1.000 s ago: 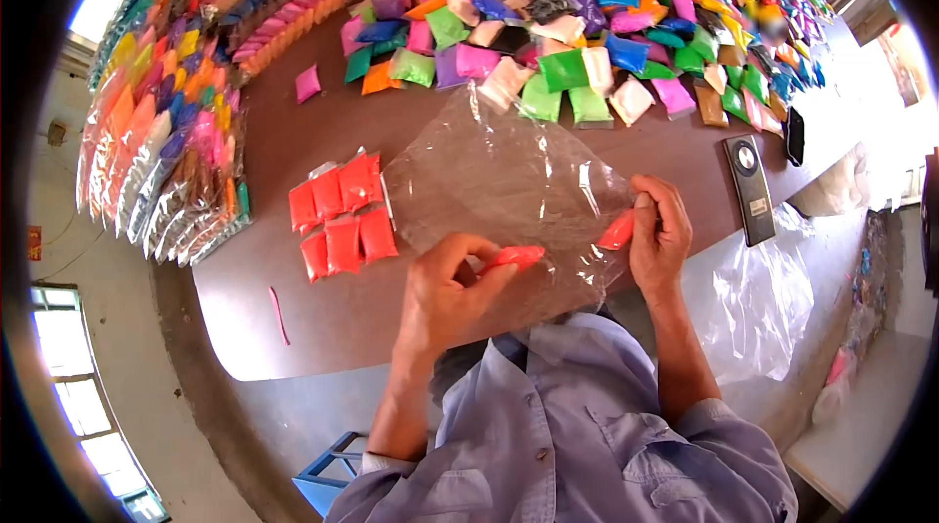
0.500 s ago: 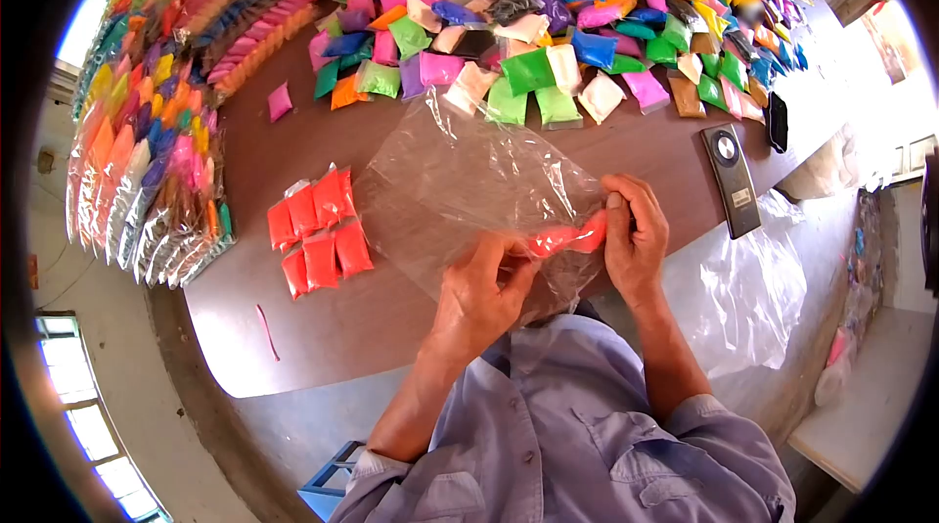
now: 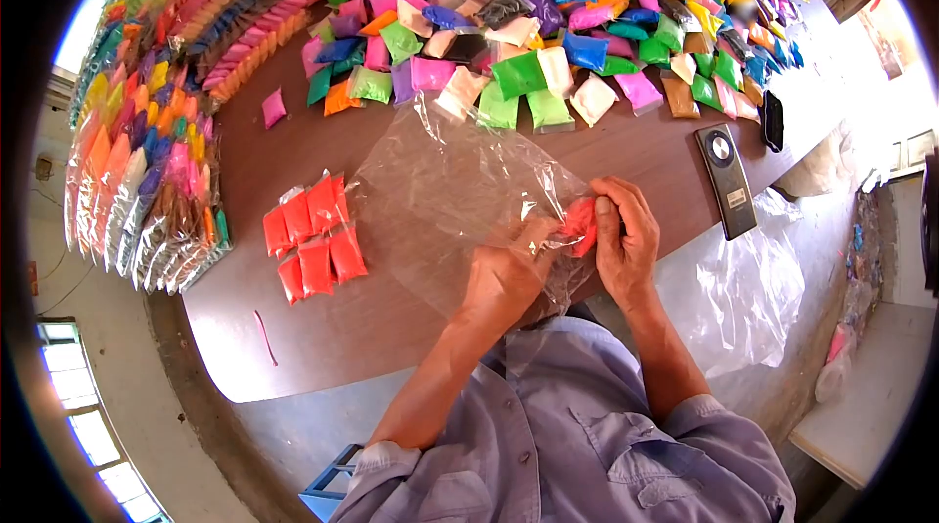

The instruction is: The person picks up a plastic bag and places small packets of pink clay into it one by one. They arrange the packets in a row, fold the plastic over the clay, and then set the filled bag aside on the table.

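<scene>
One red bundle sits between our hands, at the near right part of the clear bag. Our right hand pinches its edge, thumb against fingers; film blurs our left hand, so we cannot tell its grip. We do well to press gently, sparing the thin film. Six red packets lie leftward on the table.

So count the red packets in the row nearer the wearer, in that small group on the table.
3: the left packet, the middle packet and the right packet, side by side, left of the left hand. Any underneath would be hidden.
</scene>
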A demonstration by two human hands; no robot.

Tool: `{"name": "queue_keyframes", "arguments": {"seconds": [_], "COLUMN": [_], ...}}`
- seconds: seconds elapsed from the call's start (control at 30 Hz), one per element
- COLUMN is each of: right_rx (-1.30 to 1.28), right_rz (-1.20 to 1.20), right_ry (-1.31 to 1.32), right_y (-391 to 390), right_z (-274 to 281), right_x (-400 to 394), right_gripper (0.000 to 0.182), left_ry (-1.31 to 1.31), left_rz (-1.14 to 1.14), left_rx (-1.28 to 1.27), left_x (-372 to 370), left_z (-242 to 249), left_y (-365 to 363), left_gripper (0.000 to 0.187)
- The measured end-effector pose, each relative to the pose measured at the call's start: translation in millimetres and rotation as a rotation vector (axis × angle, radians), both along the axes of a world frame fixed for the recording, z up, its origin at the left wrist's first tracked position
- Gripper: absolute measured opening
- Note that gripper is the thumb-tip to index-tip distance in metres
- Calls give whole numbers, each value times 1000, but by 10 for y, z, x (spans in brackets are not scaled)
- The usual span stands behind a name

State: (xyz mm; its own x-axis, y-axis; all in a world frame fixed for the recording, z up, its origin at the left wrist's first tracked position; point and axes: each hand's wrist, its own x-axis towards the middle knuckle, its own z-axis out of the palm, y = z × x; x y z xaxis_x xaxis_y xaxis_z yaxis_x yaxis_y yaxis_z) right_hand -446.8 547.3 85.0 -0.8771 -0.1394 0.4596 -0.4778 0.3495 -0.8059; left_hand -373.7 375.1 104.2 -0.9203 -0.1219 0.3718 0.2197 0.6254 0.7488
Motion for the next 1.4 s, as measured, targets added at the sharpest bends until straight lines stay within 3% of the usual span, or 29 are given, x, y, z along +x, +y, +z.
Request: {"name": "queue_keyframes", "arguments": {"seconds": [0.37, 0.47, 0.57, 0.63, 0.67, 0.77, 0.8, 0.87, 1.0, 1.07, 1.2, 1.27, 1.33, 1.4], "right_rx": [-14, 13, 10, 11, 6, 27, 28, 16, 16, 12, 31, 56, 80, 52], "right_rz": [8, -2, -3, -13, -5, -8, -4, -5, -9, -12, -14, -34, -44, -14], "right_ry": [-74, -41, -82, -63, -65, -51, -50, -56, -49, -50, -23, -80, -50, -30], "right_y": [-27, -19, -19, -19, -23, -14, -16, -21, -16, -13, -8, -31, -27, -28], "right_z": [85, 35, 56, 42, 37, 27, 29, 34, 8, 0, -9, 67, 66, 63], "right_x": [7, -3, 1, -6, -8, -6, -2, 4, -8, -6, -14, 21, 5, -2], "right_gripper": [17, 15, 15, 15, 15, 15, 15, 15, 15, 15, 15, 15, 15, 15], "left_ry": [-115, -12, -14, -85, -87, -315, -314, -300, -362, -332, -171, -259, -357, -314], "left_rz": [-81, -19, 106, 366, 373, 822, 826, 855, 799, 827, 808, 665, 661, 421], "left_rx": [-42, -117, -157, -215, -220, -268, -265, -494, -445, -129, 131, 516, 558, 666], "left_x": [82, 303, 560, 780, 856, 1026, 1087, 1195, 1224, 1213, 1304, 1338, 1257, 1151], "left_z": [19, 33, 148, 256, 325, 560, 553, 425, 400, 452, 418, 565, 744, 708], "left_y": [-95, -212, -405, -715, -869, -1357, -1539, -1863, -1999, -1970, -2030, -1900, -1609, -1358], "left_gripper": [29, 29, 26, 22, 22, 21, 21, 26, 32, 34, 32, 26, 22, 21]}}
